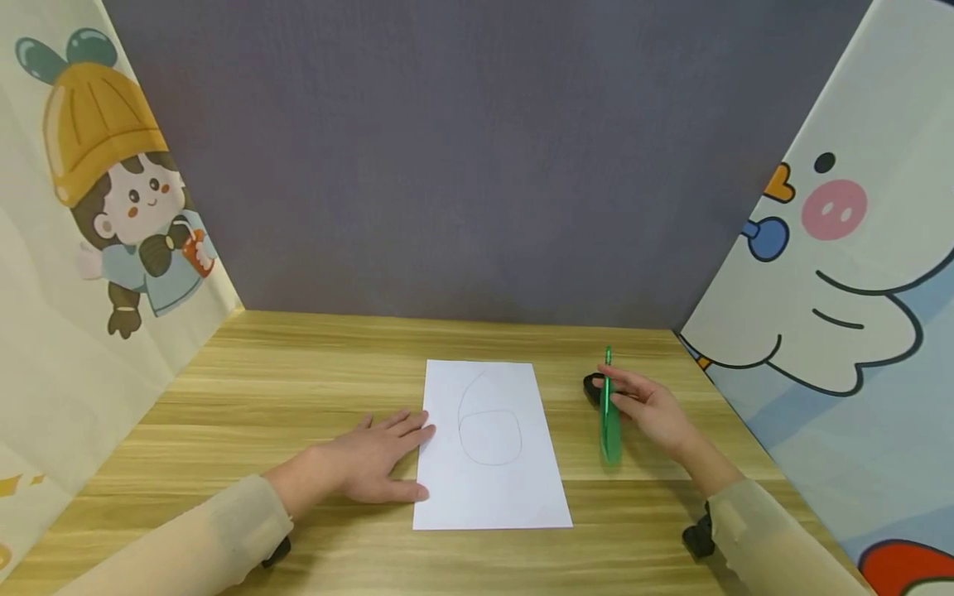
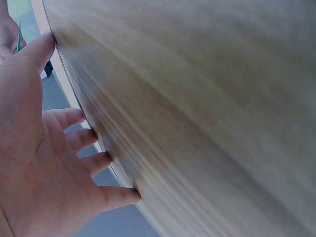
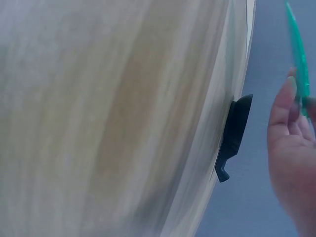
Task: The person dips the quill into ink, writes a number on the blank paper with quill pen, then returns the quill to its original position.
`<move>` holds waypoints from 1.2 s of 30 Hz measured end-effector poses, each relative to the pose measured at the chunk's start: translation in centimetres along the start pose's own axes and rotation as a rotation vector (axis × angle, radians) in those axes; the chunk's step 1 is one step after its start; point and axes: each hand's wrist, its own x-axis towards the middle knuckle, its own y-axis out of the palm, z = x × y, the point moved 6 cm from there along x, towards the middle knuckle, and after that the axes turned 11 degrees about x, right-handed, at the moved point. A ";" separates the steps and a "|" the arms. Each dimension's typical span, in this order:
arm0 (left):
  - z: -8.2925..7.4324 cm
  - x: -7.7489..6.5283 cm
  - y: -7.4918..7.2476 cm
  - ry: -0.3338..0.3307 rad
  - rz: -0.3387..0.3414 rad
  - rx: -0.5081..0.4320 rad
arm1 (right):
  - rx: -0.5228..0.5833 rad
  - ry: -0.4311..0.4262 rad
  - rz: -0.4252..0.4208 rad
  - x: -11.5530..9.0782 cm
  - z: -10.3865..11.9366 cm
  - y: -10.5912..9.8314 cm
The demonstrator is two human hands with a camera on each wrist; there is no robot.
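A white sheet of paper (image 1: 514,497) lies in the middle of the table, bearing a thin drawn line shaped like a 6. My left hand (image 1: 380,459) rests at its left edge, fingers spread, with fingertips and thumb on the paper; in the left wrist view that hand (image 2: 54,148) shows its palm side. To the right of the sheet, my right hand (image 1: 652,410) pinches a thin, flat, translucent green piece (image 1: 609,434), held upright and seen nearly edge-on. The right wrist view shows the green piece (image 3: 297,47) raised between thumb and fingers, its edge curved.
A small black object (image 1: 592,387) lies on the wood-grain table (image 1: 313,372) just behind the right hand, partly hidden by it. A dark grey panel (image 1: 462,165) stands at the back. Cartoon-printed sheets flank both sides.
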 end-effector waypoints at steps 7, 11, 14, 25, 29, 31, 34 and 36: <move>-0.1 0.0 -0.1 0.001 0.003 0.000 | -0.057 0.000 -0.048 0.2 -0.2 -0.8; -0.1 0.0 -0.1 0.002 0.002 0.000 | -0.083 0.038 -0.115 0.1 -0.3 -1.9; -0.1 0.1 -0.2 0.004 -0.003 0.005 | -0.078 0.067 -0.132 0.0 -0.6 -2.9; 0.0 0.3 -0.2 0.011 -0.009 0.016 | -0.260 0.138 -0.125 -0.5 -2.6 -7.3; 0.0 0.3 -0.2 0.010 -0.007 0.020 | -0.305 0.185 -0.076 -0.5 -3.1 -7.8; 0.0 0.3 -0.1 0.008 -0.005 0.021 | -0.323 0.209 -0.051 -0.6 -3.2 -7.7; -0.1 0.3 -0.1 0.006 -0.003 0.021 | -0.343 0.231 -0.016 -0.6 -3.4 -7.5; -0.1 0.3 -0.1 0.005 -0.001 0.018 | -0.348 0.245 -0.006 -0.6 -3.4 -7.3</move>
